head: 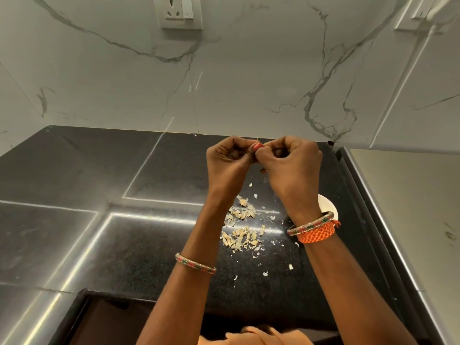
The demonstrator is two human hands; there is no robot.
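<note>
Small item [254,153] sits pinched where the two grips meet, held in the air above the far edge of the table; it is almost wholly hidden by the fingertips, so what it is cannot be told. Behind the grip rises a grey-veined marble wall [249,78], with a socket [181,11] high above and to the left of it. Below the grip lies the black speckled table [154,250]. Both forearms reach forward and upward side by side. The left hand [229,158] and right hand [295,168] show their backs to the camera, fingers curled inward, thumb and fingertips closed on the item from either side; a pink-painted nail shows at the meeting point. Nearer than the grip, between the wrists, a loose heap of pale husks [241,230] is strewn on the table. A white dish [328,207] peeks out behind the right wrist. Each wrist wears a beaded bangle [195,263]; the right adds an orange thread [316,234].
</note>
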